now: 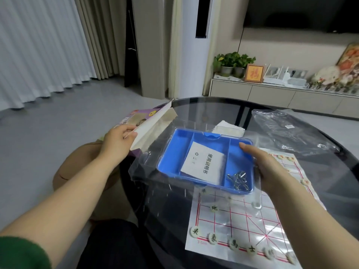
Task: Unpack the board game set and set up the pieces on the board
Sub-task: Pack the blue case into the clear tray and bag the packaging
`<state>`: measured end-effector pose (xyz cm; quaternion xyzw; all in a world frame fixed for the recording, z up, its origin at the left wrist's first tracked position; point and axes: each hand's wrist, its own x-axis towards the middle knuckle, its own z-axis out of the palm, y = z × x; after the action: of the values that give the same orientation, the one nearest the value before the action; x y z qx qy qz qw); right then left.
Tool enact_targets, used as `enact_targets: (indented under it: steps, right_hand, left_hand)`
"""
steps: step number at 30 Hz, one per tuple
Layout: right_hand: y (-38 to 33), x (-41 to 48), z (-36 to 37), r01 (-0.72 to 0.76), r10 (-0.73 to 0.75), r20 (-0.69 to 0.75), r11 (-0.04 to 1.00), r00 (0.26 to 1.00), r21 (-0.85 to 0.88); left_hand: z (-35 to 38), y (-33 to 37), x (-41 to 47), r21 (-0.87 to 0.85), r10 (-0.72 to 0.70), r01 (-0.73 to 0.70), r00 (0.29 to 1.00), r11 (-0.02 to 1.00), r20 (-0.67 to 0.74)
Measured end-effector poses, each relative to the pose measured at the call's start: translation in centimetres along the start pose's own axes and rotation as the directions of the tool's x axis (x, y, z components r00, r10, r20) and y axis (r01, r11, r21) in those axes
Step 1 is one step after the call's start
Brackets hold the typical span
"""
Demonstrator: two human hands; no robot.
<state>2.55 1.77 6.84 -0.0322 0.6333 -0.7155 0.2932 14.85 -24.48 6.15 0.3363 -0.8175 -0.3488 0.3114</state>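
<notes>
Tray [174, 152] lengthwise left-right, gripped by right hand [272, 171]; left hand [116, 142] pinches box [153, 125].

The tray [171, 158] is moulded in smooth blue plastic and wrapped in glossy clear film [147, 166]. The rings [238, 178] are formed of bright metal. The board [229, 226] is printed on paper.

1 tray [173, 152]; 1 board [242, 230]; 1 box [153, 123]

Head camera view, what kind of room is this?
Probably a home living room: a wall-mounted TV, a low cabinet carrying potted plants, and floor-length curtains.
</notes>
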Motion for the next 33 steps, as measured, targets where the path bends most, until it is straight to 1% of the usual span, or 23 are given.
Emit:
enact_targets:
  steps: [4,7,10,14,17,20,23,27,31,33]
  right_hand:
    - [-0.9,0.6,0.0,-0.006,0.004,-0.032,0.996,0.999,-0.086]
    - [-1.2,0.8,-0.2,-0.005,-0.003,-0.091,0.996,0.996,-0.093]
    - [-1.1,1.1,-0.7,-0.035,0.027,-0.111,0.997,0.993,-0.073]
    - [-0.6,1.0,-1.0,-0.034,0.029,-0.132,0.999,0.991,-0.033]
    - [-0.2,0.9,-0.9,-0.053,0.05,-0.134,0.998,0.99,-0.015]
    - [0.1,1.1,-0.8,-0.059,0.055,-0.142,0.998,0.988,-0.024]
    - [0.2,1.3,-0.5,-0.062,0.059,-0.144,0.998,0.988,-0.017]
    - [0.6,1.6,-0.4,-0.067,0.063,-0.14,0.997,0.988,-0.027]
    - [0.6,1.8,-0.3,-0.067,0.064,-0.148,0.998,0.987,-0.019]
    - [0.7,2.0,-0.3,-0.079,0.078,-0.151,0.997,0.985,-0.007]
  left_hand:
    - [0.1,-0.3,-0.8,-0.062,-0.006,0.007,1.0,0.998,0.019]
    - [0.2,-0.7,-1.2,-0.118,0.002,0.0,1.0,0.993,0.017]
    - [0.5,-1.0,-1.8,-0.188,-0.009,0.01,1.0,0.982,0.011]
    - [1.4,-1.7,-2.2,-0.362,-0.128,0.138,0.99,0.922,0.052]
    - [2.1,-2.1,-2.5,-0.39,-0.163,0.183,0.983,0.903,0.085]
    - [2.7,-2.1,-2.9,-0.382,-0.155,0.18,0.983,0.907,0.096]
    - [3.1,-2.3,-3.4,-0.355,-0.115,0.143,0.988,0.924,0.1]
    - [3.5,-3.1,-3.6,-0.223,-0.113,0.132,0.989,0.966,0.099]
    - [3.4,-3.4,-3.2,-0.075,-0.089,0.101,0.986,0.992,0.144]
    - [3.2,-3.4,-2.9,-0.062,-0.066,0.078,0.982,0.995,0.178]
